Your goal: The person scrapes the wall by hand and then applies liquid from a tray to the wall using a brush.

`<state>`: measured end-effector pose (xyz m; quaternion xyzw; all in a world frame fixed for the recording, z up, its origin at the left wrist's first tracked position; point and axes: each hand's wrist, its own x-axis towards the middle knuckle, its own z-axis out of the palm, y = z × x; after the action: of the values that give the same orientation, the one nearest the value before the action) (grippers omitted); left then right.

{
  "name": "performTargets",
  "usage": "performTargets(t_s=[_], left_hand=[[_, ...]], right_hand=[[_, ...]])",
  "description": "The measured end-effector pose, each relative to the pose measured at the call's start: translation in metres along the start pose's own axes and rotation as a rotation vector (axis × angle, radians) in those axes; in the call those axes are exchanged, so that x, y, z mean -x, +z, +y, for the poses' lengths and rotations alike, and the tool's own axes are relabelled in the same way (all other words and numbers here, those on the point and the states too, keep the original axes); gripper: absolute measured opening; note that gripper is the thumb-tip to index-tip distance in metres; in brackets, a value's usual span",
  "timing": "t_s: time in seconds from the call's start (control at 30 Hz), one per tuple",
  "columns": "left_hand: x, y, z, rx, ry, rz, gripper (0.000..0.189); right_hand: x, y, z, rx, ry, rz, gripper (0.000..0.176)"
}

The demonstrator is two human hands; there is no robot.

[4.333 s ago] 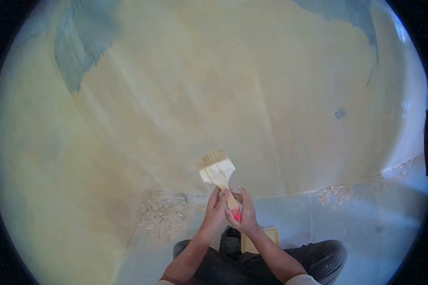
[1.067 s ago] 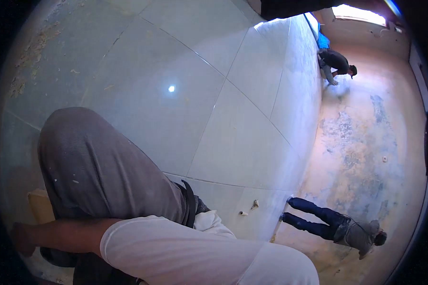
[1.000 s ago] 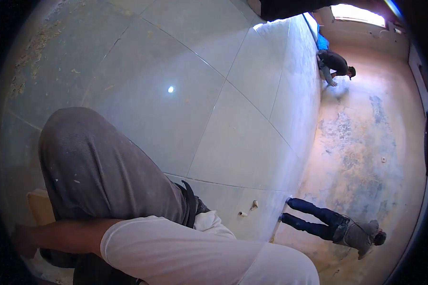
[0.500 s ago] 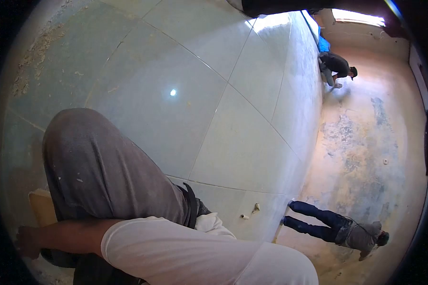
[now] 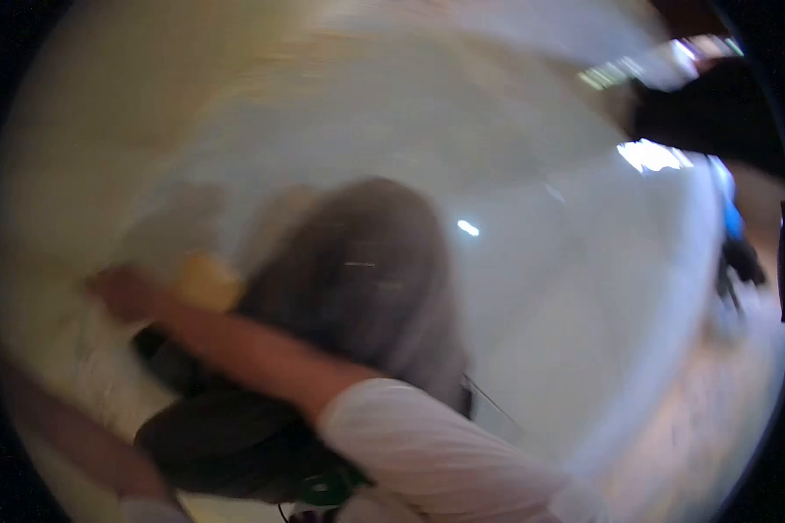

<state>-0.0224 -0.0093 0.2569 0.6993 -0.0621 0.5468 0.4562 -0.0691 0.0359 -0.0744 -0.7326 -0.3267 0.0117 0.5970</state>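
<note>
The whole view is smeared by motion. My right hand [image 5: 118, 292] reaches out to the left at the end of a bare forearm and white sleeve [image 5: 427, 444], crossing my bent knee in grey trousers [image 5: 366, 279]. It sits right beside a tan block [image 5: 205, 279]; I cannot tell whether it touches or holds anything. A second bare forearm [image 5: 61, 431], my left, runs along the lower left toward the dark rim, and its hand does not show.
Pale glossy floor tiles [image 5: 567, 288] with a bright light spot [image 5: 468, 228] fill the middle and right. A yellowish wall [image 5: 78, 148] lies at upper left. A blurred dark figure with something blue [image 5: 741, 257] is at the far right.
The view has swung sharply to the left and blurred. My knee and right arm now sit in the middle, the hand higher up, and the two other people have slid out to the right edge.
</note>
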Motion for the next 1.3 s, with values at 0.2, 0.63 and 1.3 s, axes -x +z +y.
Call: performTargets(t_s=[0.2,0.63,1.3], left_hand=[[0.032,-0.049,-0.066,0.621,-0.542,-0.324,0.043],[0.179,-0.108,-0.013,0.561,-1.041,-0.067,0.022],[0.183,-0.119,0.016,0.523,-0.75,-0.338,0.038]], right_hand=[[0.006,-0.075,-0.04,0.2,-0.087,-0.223,0.064],[0.031,-0.105,-0.032,0.314,-0.072,-0.15,0.03],[0.012,-0.18,-0.227,-0.323,-0.188,0.185,0.038]])
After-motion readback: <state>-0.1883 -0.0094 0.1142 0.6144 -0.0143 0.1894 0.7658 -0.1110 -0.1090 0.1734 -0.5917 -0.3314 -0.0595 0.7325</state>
